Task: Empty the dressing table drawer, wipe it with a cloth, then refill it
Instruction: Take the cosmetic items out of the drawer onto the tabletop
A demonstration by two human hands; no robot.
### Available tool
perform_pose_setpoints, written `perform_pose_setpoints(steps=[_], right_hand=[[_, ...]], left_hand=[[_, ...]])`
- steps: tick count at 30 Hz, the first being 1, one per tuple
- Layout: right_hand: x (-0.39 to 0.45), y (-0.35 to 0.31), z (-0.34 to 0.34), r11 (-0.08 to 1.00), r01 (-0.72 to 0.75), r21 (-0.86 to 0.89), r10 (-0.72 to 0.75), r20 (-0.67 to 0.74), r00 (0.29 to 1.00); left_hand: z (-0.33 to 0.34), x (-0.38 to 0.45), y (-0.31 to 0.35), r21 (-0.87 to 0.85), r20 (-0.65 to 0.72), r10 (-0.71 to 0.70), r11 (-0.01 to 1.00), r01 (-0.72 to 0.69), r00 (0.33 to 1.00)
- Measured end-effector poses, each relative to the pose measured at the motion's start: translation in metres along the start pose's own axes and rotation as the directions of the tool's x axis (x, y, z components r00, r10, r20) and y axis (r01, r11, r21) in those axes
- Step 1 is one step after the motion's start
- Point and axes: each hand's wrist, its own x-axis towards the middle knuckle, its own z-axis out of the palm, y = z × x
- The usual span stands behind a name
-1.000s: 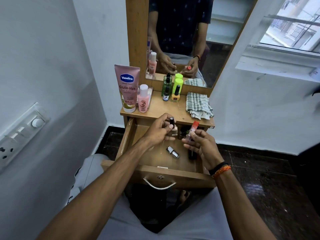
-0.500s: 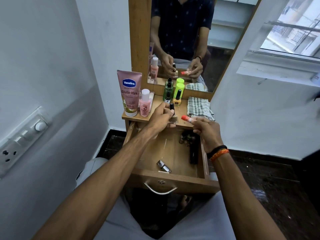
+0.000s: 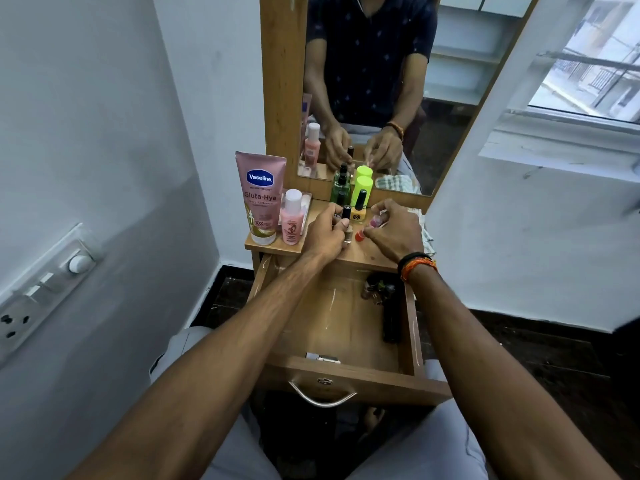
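Looking down into the drawer [image 3: 346,327], I see it pulled fully out toward my lap, its wooden floor mostly bare: a small silver item [image 3: 322,357] lies against the inside of the front panel, and a cluster of small dark bottles [image 3: 379,291] sits in the far right corner with a long black object [image 3: 393,323] along the right wall. Both my arms reach over the drawer to the tabletop [image 3: 367,256] above it. My left hand [image 3: 327,233] has its fingers curled round a small bottle with a black cap [image 3: 346,220], standing upright on the top. My right hand [image 3: 394,230] pinches a slim tube with a red cap [image 3: 360,235], held low and tilted, the cap just beside the left hand's bottle (whether it touches the wood I cannot tell). Behind the hands stand a yellow polish bottle [image 3: 359,211], a green bottle [image 3: 340,188] and a lime-capped bottle [image 3: 363,187]; at the left edge are a Vaseline tube [image 3: 261,199] and a small pink bottle [image 3: 291,221]. A checked cloth [image 3: 425,233] peeks out at the right edge behind my wrist. Free tabletop remains only along the front lip.
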Motion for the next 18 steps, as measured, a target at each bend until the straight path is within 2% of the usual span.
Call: perform_pose_setpoints(steps=[6, 10, 18], right_hand=[[0.008, 0.006, 0.014, 1.000, -0.008, 0.017, 0.008, 0.030, 1.000], [0.011, 0.005, 0.019, 0.999, -0.034, 0.035, 0.032, 0.038, 0.999], [0.012, 0.007, 0.025, 0.998, -0.007, 0.056, 0.007, -0.006, 1.000]], left_hand=[[-0.001, 0.009, -0.008, 0.031, -0.013, 0.037, 0.999, -0.037, 0.999], [-0.002, 0.016, -0.010, 0.114, -0.029, 0.079, 0.991, -0.075, 0.996], [0.000, 0.019, -0.019, 0.212, -0.129, 0.170, 0.967, -0.140, 0.977]])
